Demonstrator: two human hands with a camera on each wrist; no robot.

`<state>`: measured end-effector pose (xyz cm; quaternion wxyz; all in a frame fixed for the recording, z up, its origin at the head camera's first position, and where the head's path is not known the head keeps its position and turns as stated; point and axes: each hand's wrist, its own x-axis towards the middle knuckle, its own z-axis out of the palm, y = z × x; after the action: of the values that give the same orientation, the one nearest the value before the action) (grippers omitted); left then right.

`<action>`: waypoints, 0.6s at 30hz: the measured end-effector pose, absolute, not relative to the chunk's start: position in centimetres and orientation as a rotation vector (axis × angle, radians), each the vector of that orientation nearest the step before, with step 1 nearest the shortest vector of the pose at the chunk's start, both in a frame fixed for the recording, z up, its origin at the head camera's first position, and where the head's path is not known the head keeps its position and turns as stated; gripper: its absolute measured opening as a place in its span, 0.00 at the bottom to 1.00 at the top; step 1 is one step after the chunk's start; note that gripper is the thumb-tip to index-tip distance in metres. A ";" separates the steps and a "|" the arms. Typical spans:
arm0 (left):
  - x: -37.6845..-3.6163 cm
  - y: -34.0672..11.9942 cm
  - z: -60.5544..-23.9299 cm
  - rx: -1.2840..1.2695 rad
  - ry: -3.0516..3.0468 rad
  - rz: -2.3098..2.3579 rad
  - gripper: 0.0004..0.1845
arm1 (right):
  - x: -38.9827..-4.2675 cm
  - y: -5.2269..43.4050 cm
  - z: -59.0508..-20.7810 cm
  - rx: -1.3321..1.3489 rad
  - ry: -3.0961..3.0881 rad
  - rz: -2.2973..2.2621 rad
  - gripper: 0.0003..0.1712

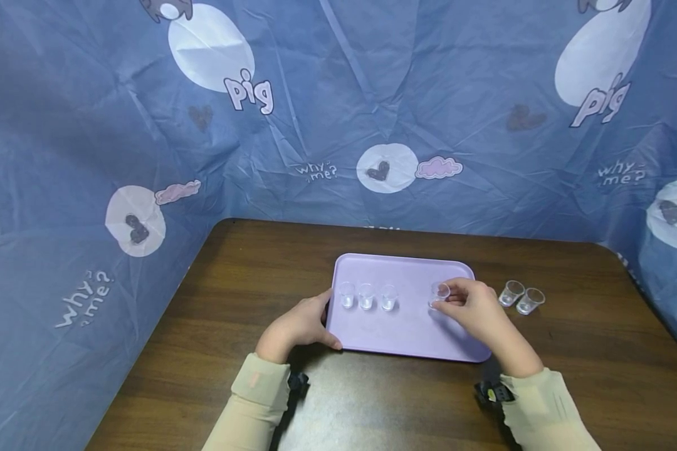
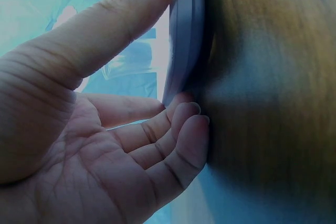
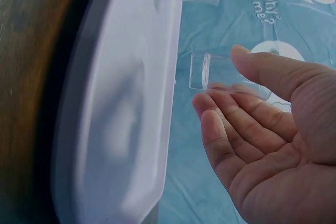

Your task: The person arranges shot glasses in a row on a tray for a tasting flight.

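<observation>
Lilac plastic forms the flat rectangular tray with rounded corners (image 1: pixel 406 326) that lies on the dark brown wood-grain table (image 1: pixel 203 351), near the table's front edge.

The left hand (image 1: pixel 301 326) holds the tray at its left edge. In the left wrist view the thumb lies along the upper side of the rim (image 2: pixel 184 35) and the curled fingers (image 2: pixel 178 129) reach under the edge, so the hand clasps the rim between thumb and fingers.

The right hand (image 1: pixel 476 310) is over the right part of the tray. It pinches a small clear plastic cup (image 1: pixel 439 293) between the thumb and the fingertips (image 3: pixel 220 103); the remaining fingers are only loosely bent. In the right wrist view the held cup (image 3: pixel 210 72) is just clear of the tray surface (image 3: pixel 121 129), its base facing the tray without touching it.

Three more small clear cups (image 1: pixel 367 295) stand upright in a row on the left half of the tray, close together and well apart from the held cup.

Two further clear cups (image 1: pixel 520 297) stand on the table just right of the tray, side by side. Blue printed sheeting (image 1: pixel 372 113) encloses the table at the back and sides.
</observation>
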<state>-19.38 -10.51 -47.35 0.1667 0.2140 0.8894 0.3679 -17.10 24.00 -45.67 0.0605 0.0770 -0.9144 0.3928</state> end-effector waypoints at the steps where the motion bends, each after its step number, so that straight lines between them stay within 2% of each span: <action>1: -19.4 -10.5 -47.4 0.610 2.532 1.048 0.57 | -17.2 23.8 -45.7 0.237 -2.767 1.195 0.15; 18: -19.3 -10.4 -47.2 0.600 2.532 1.053 0.59 | -18.1 20.8 -46.7 0.298 -2.746 1.308 0.13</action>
<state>-19.30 -10.37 -47.21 0.1663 0.2108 0.8895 0.3698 -18.13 20.84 -46.68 0.0429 0.0973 -0.8977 0.4275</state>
